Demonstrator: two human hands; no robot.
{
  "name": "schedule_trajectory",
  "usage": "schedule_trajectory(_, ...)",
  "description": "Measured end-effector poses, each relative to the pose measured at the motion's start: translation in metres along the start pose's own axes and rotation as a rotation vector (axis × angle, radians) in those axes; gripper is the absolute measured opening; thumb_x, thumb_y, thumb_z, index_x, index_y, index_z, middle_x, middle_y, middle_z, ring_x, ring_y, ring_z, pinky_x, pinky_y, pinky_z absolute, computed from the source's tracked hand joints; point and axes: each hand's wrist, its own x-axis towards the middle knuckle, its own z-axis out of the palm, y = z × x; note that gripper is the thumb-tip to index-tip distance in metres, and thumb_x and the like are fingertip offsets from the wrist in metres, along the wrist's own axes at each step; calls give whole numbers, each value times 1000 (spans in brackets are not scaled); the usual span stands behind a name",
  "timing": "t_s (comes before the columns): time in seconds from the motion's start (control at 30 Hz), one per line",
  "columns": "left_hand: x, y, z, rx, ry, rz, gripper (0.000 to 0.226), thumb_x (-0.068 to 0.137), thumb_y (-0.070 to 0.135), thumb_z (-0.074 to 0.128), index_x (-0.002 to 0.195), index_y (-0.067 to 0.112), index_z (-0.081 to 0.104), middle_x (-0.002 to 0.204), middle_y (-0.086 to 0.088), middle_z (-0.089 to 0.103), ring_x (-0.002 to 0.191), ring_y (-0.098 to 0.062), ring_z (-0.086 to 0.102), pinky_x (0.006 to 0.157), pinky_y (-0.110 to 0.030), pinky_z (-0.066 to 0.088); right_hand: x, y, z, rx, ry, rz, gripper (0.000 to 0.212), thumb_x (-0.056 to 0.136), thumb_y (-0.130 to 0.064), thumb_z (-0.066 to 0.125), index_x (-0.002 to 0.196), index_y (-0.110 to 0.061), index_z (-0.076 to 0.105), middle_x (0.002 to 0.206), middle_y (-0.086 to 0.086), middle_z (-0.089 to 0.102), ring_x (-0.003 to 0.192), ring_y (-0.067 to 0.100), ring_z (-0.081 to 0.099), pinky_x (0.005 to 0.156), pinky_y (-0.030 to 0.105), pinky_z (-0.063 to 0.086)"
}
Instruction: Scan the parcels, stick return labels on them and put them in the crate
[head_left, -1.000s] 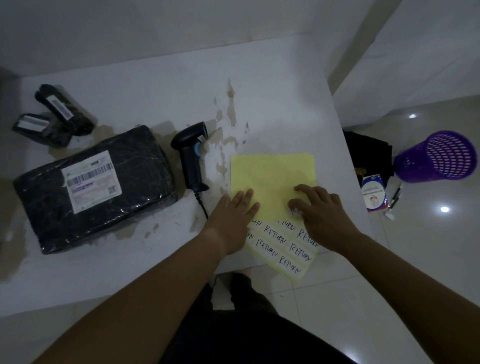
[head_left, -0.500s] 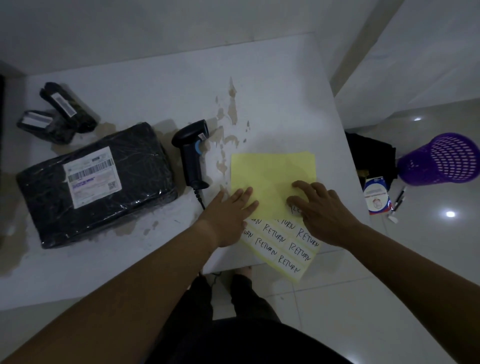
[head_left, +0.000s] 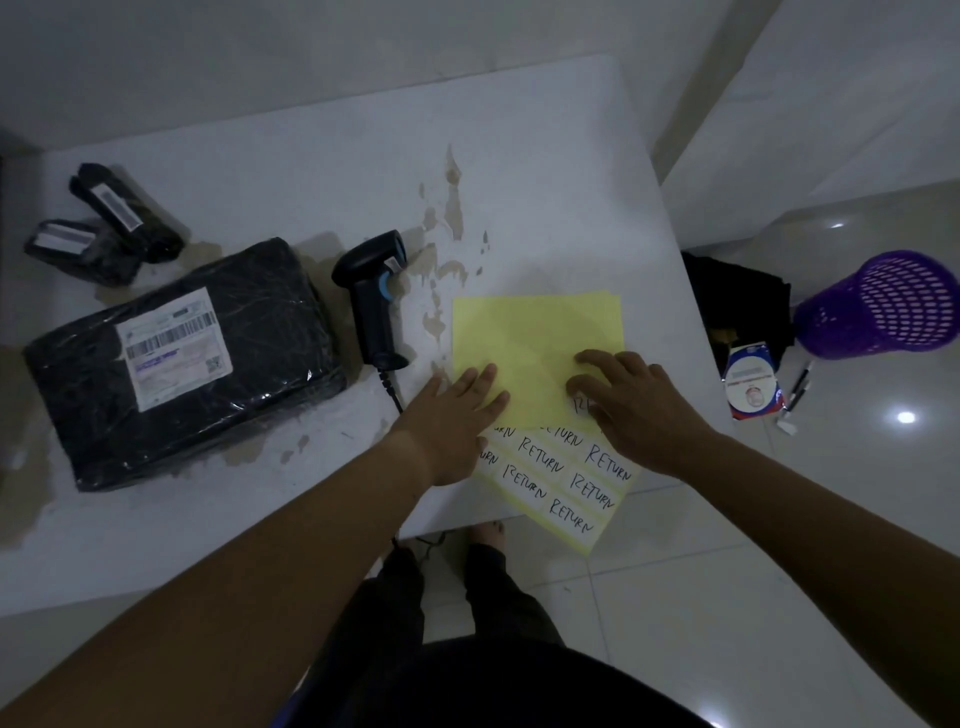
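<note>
A yellow label sheet (head_left: 535, 343) lies at the table's front right, its lower part carrying several white "RETURN" stickers (head_left: 571, 483) that hang over the edge. My left hand (head_left: 457, 415) rests flat on the sheet's left side. My right hand (head_left: 631, 402) presses its fingertips at a sticker near the sheet's middle. A large black wrapped parcel (head_left: 208, 374) with a white shipping label (head_left: 174, 345) lies to the left. Two small black parcels (head_left: 111, 223) sit at the back left. A black barcode scanner (head_left: 376, 299) lies between the big parcel and the sheet.
The white table (head_left: 519, 182) has brown stains near its middle. On the floor to the right are a purple mesh basket (head_left: 883, 304) on its side, a dark bag (head_left: 737, 291), a small printed packet (head_left: 753, 379) and pens (head_left: 797, 387).
Both hands stay on the label sheet with only slight finger shifts. The view has tilted a little, nothing else has moved.
</note>
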Motion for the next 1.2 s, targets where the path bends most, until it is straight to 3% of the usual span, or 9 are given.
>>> schedule_trajectory(0.33,2,-1,3,41,4,3,64,109,35,26,161,22,-10,165,-9,-27,156,-28,-12,125,-51,6,19,-1,2,57,110,-92,5,89,-18,67,92,-20,63,125,3,62,102,28,59,77,42,48)
schedule_trajectory(0.57,2,-1,2,34,3,2,64,110,34,26,161,22,-10,165,-8,-27,156,-27,-12,125,-51,4,12,3,-9,24,-38,-132,42,84,-9,68,122,-15,51,122,8,63,93,29,63,72,43,54)
schedule_trajectory(0.63,3,-2,2,40,8,3,63,110,34,26,161,21,-10,165,-8,-27,156,-27,-12,125,-51,5,-2,10,-20,168,-98,21,35,98,-19,51,133,-18,46,111,11,67,86,29,68,72,45,57)
schedule_trajectory(0.7,3,-2,3,44,6,7,63,110,34,25,161,21,-10,165,-8,-27,156,-27,-11,125,-50,7,-20,22,-27,385,-105,200,25,103,-35,35,124,-24,43,110,13,68,79,28,68,68,50,58)
schedule_trajectory(0.77,3,-1,4,30,7,8,63,110,33,25,161,21,-10,165,-8,-27,156,-27,-11,125,-49,8,-36,33,-32,720,125,416,19,101,-48,36,105,-30,43,115,15,65,88,32,69,73,52,59)
schedule_trajectory(0.83,2,-1,2,29,31,12,61,110,32,24,162,20,-6,166,-10,-24,156,-27,-8,125,-47,10,-46,38,-40,961,312,623,13,106,-36,37,97,-28,42,121,13,63,105,36,66,85,54,56)
schedule_trajectory(0.9,4,0,1,26,92,24,56,111,29,23,162,18,4,168,-11,-14,157,-28,1,122,-44,18,-51,31,-47,1031,341,736,10,108,-18,34,103,-17,43,121,13,63,108,36,66,87,55,56)
schedule_trajectory(1.07,10,-3,-6,-465,311,1,37,109,23,39,142,13,52,164,-6,29,147,-22,37,114,-35,33,-42,-18,-58,1003,318,692,9,104,-10,42,96,-11,48,98,14,67,86,25,70,74,51,56)
schedule_trajectory(1.2,-16,8,-36,-1081,598,-28,27,102,39,56,121,21,59,127,6,60,116,-7,57,97,-25,44,-22,-59,-77,884,292,513,13,98,-13,51,87,-19,50,84,4,65,78,18,67,67,43,57)
